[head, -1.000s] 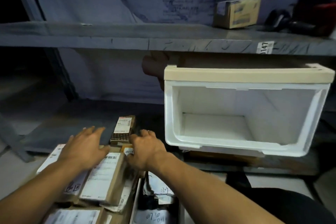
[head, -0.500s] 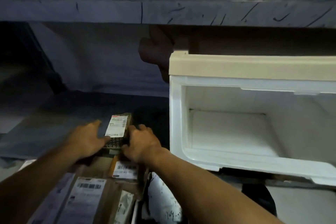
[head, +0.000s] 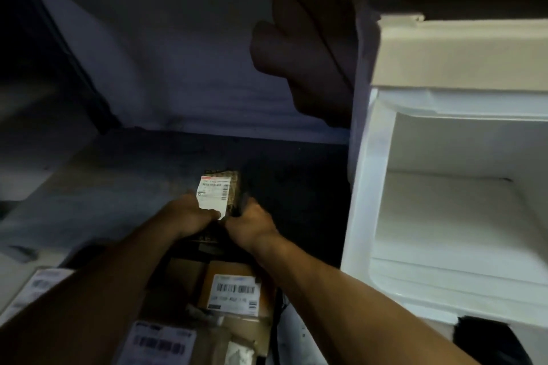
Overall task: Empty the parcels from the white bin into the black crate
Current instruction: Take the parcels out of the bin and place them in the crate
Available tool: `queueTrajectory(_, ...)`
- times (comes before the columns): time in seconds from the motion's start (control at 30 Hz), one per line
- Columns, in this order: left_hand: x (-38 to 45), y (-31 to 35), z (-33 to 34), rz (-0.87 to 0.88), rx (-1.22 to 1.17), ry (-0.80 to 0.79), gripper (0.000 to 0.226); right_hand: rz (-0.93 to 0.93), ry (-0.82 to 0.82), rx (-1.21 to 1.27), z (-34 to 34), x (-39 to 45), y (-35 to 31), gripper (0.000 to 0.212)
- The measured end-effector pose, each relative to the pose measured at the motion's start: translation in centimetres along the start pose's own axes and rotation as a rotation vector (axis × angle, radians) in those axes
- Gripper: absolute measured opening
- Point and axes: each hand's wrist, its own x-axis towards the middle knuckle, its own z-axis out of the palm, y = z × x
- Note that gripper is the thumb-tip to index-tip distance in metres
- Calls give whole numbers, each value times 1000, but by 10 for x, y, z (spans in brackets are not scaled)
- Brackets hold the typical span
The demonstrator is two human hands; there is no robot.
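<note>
A small brown parcel [head: 226, 190] with a white label lies on the dark lower shelf in the middle of the view. My left hand [head: 189, 216] grips its near left edge, and my right hand [head: 249, 221] grips its near right side. The white bin [head: 364, 187] lies on its side at the right, its open mouth facing me and its inside bare. Below my forearms a heap of brown labelled parcels [head: 234, 290] fills the black crate, whose walls are hard to make out in the dark.
The dark shelf board [head: 118, 175] stretches left of the parcel. A brown rolled object [head: 296, 53] lies behind the bin at the back. A white mailer [head: 296, 332] sits at the crate's right.
The view has tilted down and closed in. Both hands moved from lying flat on the heap to closing round the small labelled parcel on the shelf.
</note>
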Motion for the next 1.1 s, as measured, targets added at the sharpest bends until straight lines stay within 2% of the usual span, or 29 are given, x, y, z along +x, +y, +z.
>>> queueTrajectory(0.07, 6, -6, 2, -28, -41, -40, 49, 32, -10, 20, 8, 7, 3, 53)
queueTrajectory(0.17, 17, -14, 4, -83, -51, -42, 63, 76, -28, 37, 17, 14, 8, 50)
queueTrajectory(0.33, 24, -21, 10, -121, -49, -64, 41, 114, -74, 71, 24, 27, 14, 45)
queueTrajectory(0.47, 31, -32, 16, -124, -18, -58, 49, 149, -92, 146, 33, 36, 19, 47)
queueTrajectory(0.67, 39, -36, 23, -108, -5, -44, 48, 160, -89, 225, 37, 46, 23, 40)
queueTrajectory(0.8, 43, -37, 23, -100, -27, -33, 45, 149, -107, 263, 38, 49, 27, 45)
queueTrajectory(1.0, 38, -36, 19, -164, -155, -9, 43, 110, -135, 295, 37, 41, 22, 46)
queueTrajectory(1.1, 31, -32, 11, -172, -254, 6, 38, 65, -108, 329, 38, 35, 13, 54)
